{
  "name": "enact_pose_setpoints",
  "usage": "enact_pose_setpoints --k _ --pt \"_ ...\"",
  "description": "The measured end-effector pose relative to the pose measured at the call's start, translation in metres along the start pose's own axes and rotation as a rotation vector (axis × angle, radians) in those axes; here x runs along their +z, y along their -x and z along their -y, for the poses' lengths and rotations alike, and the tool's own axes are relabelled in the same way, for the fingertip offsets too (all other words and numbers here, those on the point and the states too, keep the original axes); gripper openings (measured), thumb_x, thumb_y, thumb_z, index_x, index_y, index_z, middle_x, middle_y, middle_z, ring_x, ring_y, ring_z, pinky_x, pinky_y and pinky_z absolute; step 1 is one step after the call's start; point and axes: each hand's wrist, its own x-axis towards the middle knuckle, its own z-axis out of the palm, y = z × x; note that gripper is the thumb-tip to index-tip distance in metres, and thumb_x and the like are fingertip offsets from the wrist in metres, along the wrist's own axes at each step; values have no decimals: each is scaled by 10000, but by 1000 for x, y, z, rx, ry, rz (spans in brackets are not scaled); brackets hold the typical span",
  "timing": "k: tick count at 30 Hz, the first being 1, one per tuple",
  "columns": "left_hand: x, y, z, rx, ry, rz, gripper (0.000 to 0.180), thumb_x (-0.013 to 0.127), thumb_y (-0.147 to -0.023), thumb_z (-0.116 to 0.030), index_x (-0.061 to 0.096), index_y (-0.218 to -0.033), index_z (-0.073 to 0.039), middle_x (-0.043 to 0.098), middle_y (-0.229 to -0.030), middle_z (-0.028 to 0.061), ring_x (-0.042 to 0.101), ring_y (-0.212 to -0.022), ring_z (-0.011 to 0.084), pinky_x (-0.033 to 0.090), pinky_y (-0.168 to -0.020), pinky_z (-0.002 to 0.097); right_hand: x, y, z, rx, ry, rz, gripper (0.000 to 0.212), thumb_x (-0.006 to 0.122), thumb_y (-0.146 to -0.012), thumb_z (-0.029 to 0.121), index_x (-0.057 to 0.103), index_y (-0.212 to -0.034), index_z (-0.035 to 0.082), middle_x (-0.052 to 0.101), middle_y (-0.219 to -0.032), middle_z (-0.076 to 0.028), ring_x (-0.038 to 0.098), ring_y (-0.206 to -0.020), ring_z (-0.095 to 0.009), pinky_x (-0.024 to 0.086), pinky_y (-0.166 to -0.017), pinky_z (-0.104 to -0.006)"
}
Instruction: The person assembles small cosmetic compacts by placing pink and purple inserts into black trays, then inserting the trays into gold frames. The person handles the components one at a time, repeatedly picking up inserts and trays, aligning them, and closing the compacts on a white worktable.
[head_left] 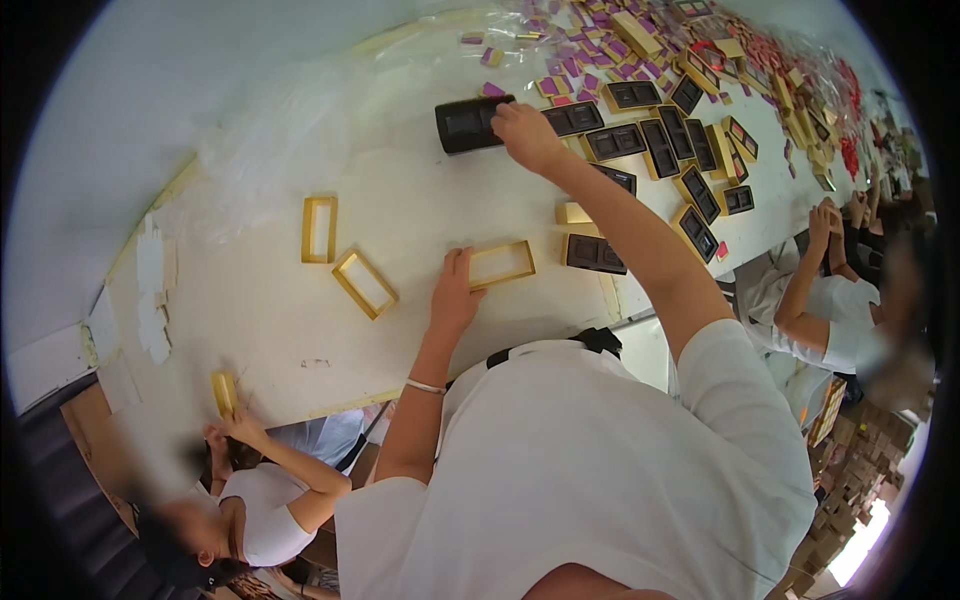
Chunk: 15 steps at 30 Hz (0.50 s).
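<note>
White cloth of the person's shirt fills the near edge of the view; both bare forearms rise from it onto the pale work surface (250,310).

Left hand (455,290): lies flat on the surface, fingers extended, fingertips touching the near left corner of a shallow gold rectangular card frame (501,264). It steadies the frame and does not close round it.

Right hand (527,135): reached far out, its grip closed on the right end of a stack of black moulded plastic insert trays (468,123), which lies at the far middle of the surface.

Judgement on method: one insert should be drawn off the stack cleanly, kept level, while the left hand pins the gold frame against sliding.

Packages by place:
- Two more gold card frames (319,229) (364,284), open and unfilled, left of the held frame, apart from each other.
- A black insert tray (595,254) lying just right of the held frame.
- Rows of gold-edged boxes fitted with black inserts (660,148) to the right and beyond.
- A scatter of small purple and gold wrapped pieces (575,60) in clear film along the far edge; red items farther right, too small to tell.

Other people: one seated at near left, hands by a small gold box (224,392); another at right, arms raised at the surface edge.
</note>
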Motion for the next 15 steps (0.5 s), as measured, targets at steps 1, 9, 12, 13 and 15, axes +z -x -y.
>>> enact_pose_setpoints --k 1,9,12,13,15 --pt "0 2 0 -4 -3 -13 718 725 -647 -62 381 -1277 -81 400 -1269 125 488 -1092 328 461 -853 390 -5 -1 2 23 -45 -22 53 600 -723 96 559 -722 64 532 -837 -86 537 -865 -257 425 -727 -378" --pt "-17 -2 3 -51 63 -92 685 721 -635 -39 409 -1243 -82 481 -1197 105 514 -1054 318 463 -840 381 -74 55 61 646 -1313 140 199 588 -827 224 540 -876 38 515 -801 -4 471 -713 -141 390 -636 -271" --pt "-18 -1 7 -9 79 -66 703 731 -633 -49 403 -1253 -87 494 -1181 103 512 -1057 323 460 -845 375 -28 112 54 756 -1395 613 215 590 -808 244 540 -846 38 501 -741 18 457 -670 -83 387 -586 -249" --pt "-18 -2 6 -13 72 -47 700 731 -633 -46 405 -1252 -91 488 -1188 104 514 -1054 323 461 -843 373 -19 123 55 781 -1471 677 212 595 -799 241 544 -835 38 495 -722 16 456 -652 -82 385 -568 -240" --pt "-19 -2 3 -26 54 -2 692 730 -638 -45 408 -1248 -100 477 -1195 104 520 -1038 321 464 -833 373 -10 126 54 833 -1403 740 202 607 -780 237 565 -823 44 516 -710 12 481 -653 -83 393 -559 -235"
